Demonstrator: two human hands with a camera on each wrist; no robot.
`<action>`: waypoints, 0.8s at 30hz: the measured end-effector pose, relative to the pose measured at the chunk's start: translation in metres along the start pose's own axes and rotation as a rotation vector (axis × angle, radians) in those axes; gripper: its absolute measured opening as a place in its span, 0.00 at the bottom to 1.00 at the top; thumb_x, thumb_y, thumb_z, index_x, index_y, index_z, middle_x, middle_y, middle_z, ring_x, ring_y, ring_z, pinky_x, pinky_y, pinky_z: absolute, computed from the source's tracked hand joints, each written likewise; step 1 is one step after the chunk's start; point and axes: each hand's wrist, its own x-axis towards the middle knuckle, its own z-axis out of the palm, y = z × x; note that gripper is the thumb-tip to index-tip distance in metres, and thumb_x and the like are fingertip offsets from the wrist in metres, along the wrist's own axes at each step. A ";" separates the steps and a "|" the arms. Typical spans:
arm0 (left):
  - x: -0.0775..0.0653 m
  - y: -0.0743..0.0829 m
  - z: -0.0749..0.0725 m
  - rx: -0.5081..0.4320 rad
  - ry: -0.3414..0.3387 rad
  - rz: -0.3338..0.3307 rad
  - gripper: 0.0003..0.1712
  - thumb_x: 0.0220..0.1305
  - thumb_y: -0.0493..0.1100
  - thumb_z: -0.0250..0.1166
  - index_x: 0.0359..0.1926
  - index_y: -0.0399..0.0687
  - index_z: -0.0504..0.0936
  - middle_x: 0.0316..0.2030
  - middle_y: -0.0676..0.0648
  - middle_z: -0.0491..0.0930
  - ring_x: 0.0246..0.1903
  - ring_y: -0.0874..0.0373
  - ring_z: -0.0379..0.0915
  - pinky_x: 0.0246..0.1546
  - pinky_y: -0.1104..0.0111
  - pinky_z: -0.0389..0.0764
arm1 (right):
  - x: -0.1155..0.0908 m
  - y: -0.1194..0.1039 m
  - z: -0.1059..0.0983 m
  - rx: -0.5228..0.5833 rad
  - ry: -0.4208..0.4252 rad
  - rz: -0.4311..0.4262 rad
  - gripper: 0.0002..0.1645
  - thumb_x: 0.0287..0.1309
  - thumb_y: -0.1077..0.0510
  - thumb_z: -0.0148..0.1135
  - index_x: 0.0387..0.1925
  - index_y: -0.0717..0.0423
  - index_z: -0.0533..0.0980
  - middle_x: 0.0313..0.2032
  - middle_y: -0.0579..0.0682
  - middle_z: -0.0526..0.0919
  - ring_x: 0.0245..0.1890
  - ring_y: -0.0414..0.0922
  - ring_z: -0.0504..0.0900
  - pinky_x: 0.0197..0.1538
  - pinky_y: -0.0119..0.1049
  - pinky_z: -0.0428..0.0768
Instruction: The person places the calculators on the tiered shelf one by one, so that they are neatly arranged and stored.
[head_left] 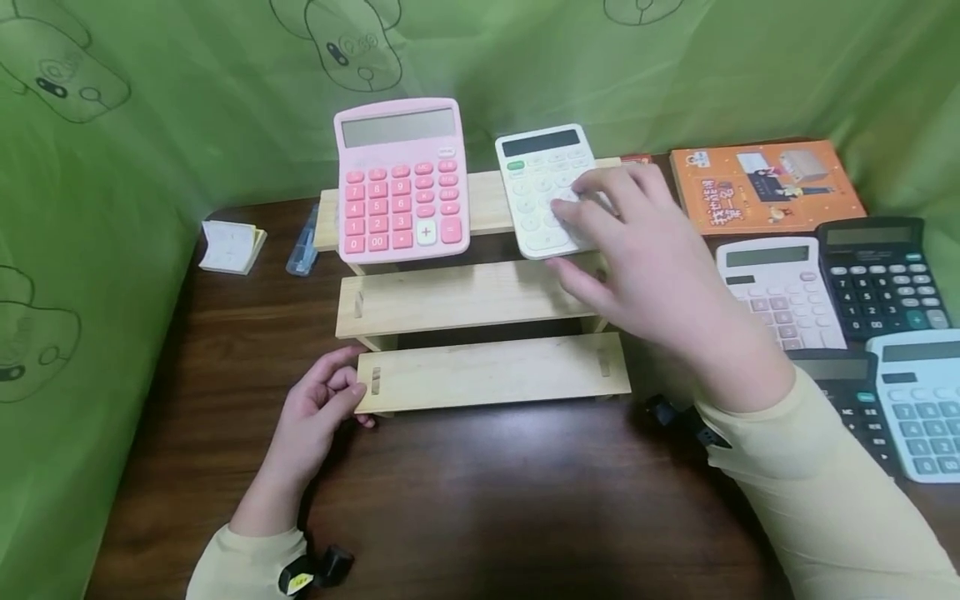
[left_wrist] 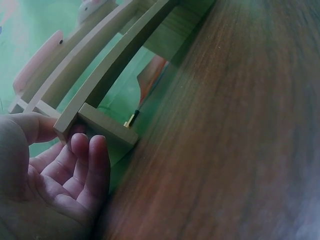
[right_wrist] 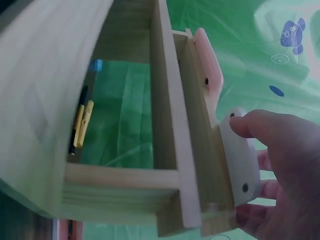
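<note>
A three-step wooden rack (head_left: pixel 495 371) stands on the table. My left hand (head_left: pixel 318 408) pinches the left end of its lowest step between thumb and fingers, which the left wrist view shows from the side. On the top step a large pink calculator (head_left: pixel 403 179) leans back at the left. To its right is a smaller white calculator (head_left: pixel 543 192), also tilted back on the top step. My right hand (head_left: pixel 637 242) holds this white calculator, thumb (right_wrist: pixel 252 124) at its lower edge and fingertips over its keys. The hand covers the calculator's right side.
Right of the rack lie a white-and-pink calculator (head_left: pixel 780 292), black calculators (head_left: pixel 881 279) and a light blue calculator (head_left: pixel 922 408). An orange book (head_left: pixel 765 187) lies behind them. Left of the rack are a notepad (head_left: pixel 231 247) and a blue item (head_left: pixel 303 246). Pens (right_wrist: pixel 82 122) show beneath the rack.
</note>
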 end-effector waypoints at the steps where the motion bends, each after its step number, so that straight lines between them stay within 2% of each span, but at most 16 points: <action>1: -0.001 0.000 0.000 0.002 0.001 -0.004 0.24 0.70 0.30 0.54 0.65 0.33 0.63 0.30 0.39 0.75 0.22 0.49 0.74 0.24 0.62 0.83 | 0.000 -0.002 0.002 0.002 0.004 -0.013 0.29 0.53 0.48 0.68 0.54 0.58 0.78 0.52 0.61 0.75 0.54 0.62 0.68 0.55 0.56 0.69; 5: -0.001 -0.001 0.000 0.013 0.005 -0.008 0.24 0.70 0.31 0.54 0.65 0.34 0.63 0.30 0.38 0.75 0.22 0.49 0.74 0.24 0.61 0.83 | 0.000 -0.006 0.007 0.001 0.012 -0.033 0.30 0.53 0.48 0.67 0.57 0.57 0.77 0.53 0.61 0.74 0.52 0.61 0.68 0.51 0.55 0.69; 10: -0.002 -0.001 0.002 0.021 0.011 -0.021 0.25 0.70 0.31 0.55 0.66 0.34 0.63 0.31 0.38 0.75 0.22 0.49 0.74 0.24 0.61 0.83 | -0.002 -0.006 0.009 0.009 -0.010 -0.019 0.30 0.55 0.49 0.67 0.59 0.55 0.76 0.54 0.60 0.73 0.53 0.60 0.67 0.52 0.55 0.69; 14: -0.003 0.000 0.001 0.021 -0.001 -0.005 0.25 0.70 0.31 0.54 0.66 0.32 0.62 0.30 0.39 0.75 0.22 0.49 0.74 0.24 0.61 0.83 | -0.002 -0.007 0.009 0.015 -0.015 -0.015 0.29 0.56 0.51 0.67 0.59 0.54 0.76 0.55 0.60 0.73 0.54 0.60 0.66 0.53 0.55 0.68; 19: -0.002 0.001 0.000 0.027 -0.005 0.018 0.24 0.70 0.30 0.53 0.65 0.33 0.63 0.30 0.39 0.75 0.23 0.49 0.74 0.24 0.62 0.83 | -0.001 -0.006 0.007 0.022 -0.021 -0.014 0.29 0.56 0.53 0.66 0.60 0.54 0.75 0.55 0.59 0.73 0.54 0.59 0.66 0.53 0.54 0.68; 24: -0.001 0.000 0.000 0.024 -0.020 0.011 0.24 0.70 0.31 0.53 0.66 0.34 0.63 0.31 0.38 0.74 0.23 0.49 0.74 0.24 0.61 0.83 | -0.002 -0.004 0.002 0.068 -0.033 0.008 0.31 0.53 0.61 0.62 0.61 0.54 0.73 0.57 0.60 0.70 0.57 0.57 0.65 0.54 0.53 0.69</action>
